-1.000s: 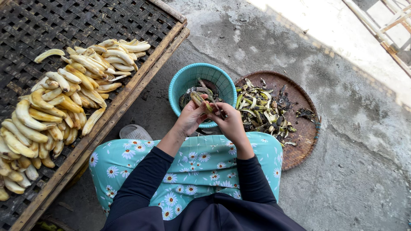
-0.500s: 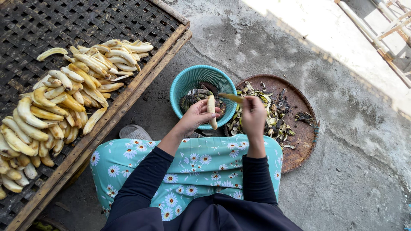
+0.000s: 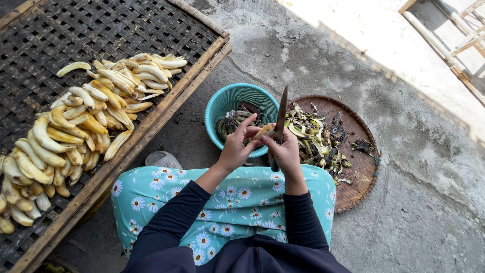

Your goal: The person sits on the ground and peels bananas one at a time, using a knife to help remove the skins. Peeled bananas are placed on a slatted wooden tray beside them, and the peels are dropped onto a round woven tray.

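Steel knife (image 3: 281, 117) in rt hand (image 3: 286, 151), smooth peeled banana (image 3: 262, 133) in lt hand (image 3: 235, 148)

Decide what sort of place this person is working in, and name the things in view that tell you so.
Probably an outdoor yard used for preparing fruit to dry: a bare concrete floor, a woven drying rack laid with peeled bananas, and a round woven tray of peels.

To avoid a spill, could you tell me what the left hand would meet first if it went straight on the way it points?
Probably the teal basket just beyond the left hand; depth is unclear.
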Tool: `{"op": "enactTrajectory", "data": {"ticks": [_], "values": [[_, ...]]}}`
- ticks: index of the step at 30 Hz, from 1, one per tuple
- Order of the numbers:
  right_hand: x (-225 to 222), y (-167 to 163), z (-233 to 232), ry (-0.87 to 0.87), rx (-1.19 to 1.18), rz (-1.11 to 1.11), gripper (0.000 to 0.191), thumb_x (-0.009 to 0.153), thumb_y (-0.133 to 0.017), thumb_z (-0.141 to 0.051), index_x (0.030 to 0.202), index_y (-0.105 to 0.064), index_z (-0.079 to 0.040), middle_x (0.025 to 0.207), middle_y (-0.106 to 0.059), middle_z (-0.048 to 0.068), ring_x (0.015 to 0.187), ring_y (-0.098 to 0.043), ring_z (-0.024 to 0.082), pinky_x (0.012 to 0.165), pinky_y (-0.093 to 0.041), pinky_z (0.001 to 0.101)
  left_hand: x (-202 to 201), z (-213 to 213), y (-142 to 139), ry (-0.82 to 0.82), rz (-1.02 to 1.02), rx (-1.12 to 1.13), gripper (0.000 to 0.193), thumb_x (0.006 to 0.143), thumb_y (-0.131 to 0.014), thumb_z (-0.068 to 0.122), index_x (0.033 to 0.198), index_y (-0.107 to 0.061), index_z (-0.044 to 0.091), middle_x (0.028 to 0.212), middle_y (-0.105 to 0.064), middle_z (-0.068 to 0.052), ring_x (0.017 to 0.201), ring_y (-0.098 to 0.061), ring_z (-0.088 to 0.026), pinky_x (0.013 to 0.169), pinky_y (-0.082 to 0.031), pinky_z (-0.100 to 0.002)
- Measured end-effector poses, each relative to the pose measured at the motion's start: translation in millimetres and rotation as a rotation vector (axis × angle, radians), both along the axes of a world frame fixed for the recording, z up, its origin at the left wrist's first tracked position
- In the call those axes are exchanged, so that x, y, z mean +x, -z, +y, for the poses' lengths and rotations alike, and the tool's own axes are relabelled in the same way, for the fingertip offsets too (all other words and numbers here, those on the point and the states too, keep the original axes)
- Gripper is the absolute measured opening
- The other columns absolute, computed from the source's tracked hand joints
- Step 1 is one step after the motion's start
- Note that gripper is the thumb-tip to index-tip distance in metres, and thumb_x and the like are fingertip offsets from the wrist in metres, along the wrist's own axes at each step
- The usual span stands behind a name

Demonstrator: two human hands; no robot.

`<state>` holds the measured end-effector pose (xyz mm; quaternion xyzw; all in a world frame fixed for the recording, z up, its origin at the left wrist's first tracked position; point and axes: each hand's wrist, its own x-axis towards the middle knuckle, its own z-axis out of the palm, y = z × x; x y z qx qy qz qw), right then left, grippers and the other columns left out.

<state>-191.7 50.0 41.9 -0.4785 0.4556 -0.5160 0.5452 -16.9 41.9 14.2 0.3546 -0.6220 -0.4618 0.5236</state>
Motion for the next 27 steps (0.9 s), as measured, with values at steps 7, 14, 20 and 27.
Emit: {"op": "enactTrajectory", "data": {"ticks": [7, 14, 20, 27], "values": [[7.6, -17.9, 5.0, 0.041, -0.526, 0.554, 0.026, 0.089, -0.079, 0.0, 0.112, -0.067, -0.001, 0.108, -0.064, 0.006, 0.086, -0.059, 0.012, 0.075, -0.05, 0.0255, -21.3, -19.8, 56.2, 0.159, 0.759, 0.808, 0.066, 0.105, -0.036, 0.057, 0.151, -0.039, 0.01, 0.129, -0.064, -0.004, 0.118, -0.065, -0.017, 0.099, -0.056, -0.036], [45.2, -18.0, 26.1, -0.148, -0.5, 0.502, 0.06, 0.094, -0.071, -0.006, 0.149, -0.047, -0.005, 0.121, -0.053, 0.006, 0.095, -0.053, 0.017, 0.084, -0.052, 0.0265, 8.2, -57.0, 95.4, 0.027, 1.186, 0.823, 0.033, 0.115, -0.041, 0.036, 0.129, -0.054, 0.01, 0.107, -0.063, -0.004, 0.084, -0.06, -0.012, 0.069, -0.054, -0.027], [58.4, -17.7, 37.5, -0.451, -0.042, 0.126, 0.062, 0.11, -0.044, -0.028, 0.166, -0.024, -0.012, 0.1, -0.053, -0.001, 0.074, -0.044, 0.005, 0.061, -0.043, 0.0198, 40.4, -62.7, 42.2, -0.363, 1.124, 0.491, 0.026, 0.112, -0.04, 0.032, 0.121, -0.051, 0.011, 0.105, -0.054, -0.004, 0.081, -0.051, -0.011, 0.064, -0.048, -0.027], [62.1, -11.8, 38.4, -0.507, -0.055, 0.188, 0.061, 0.112, -0.045, -0.026, 0.167, -0.025, -0.011, 0.094, -0.048, -0.005, 0.074, -0.039, 0.005, 0.064, -0.039, 0.019, 40.4, -50.0, 10.7, -0.324, 1.106, 0.44, 0.032, 0.112, -0.034, 0.034, 0.122, -0.052, 0.01, 0.104, -0.055, -0.005, 0.08, -0.049, -0.011, 0.065, -0.047, -0.027]]}}
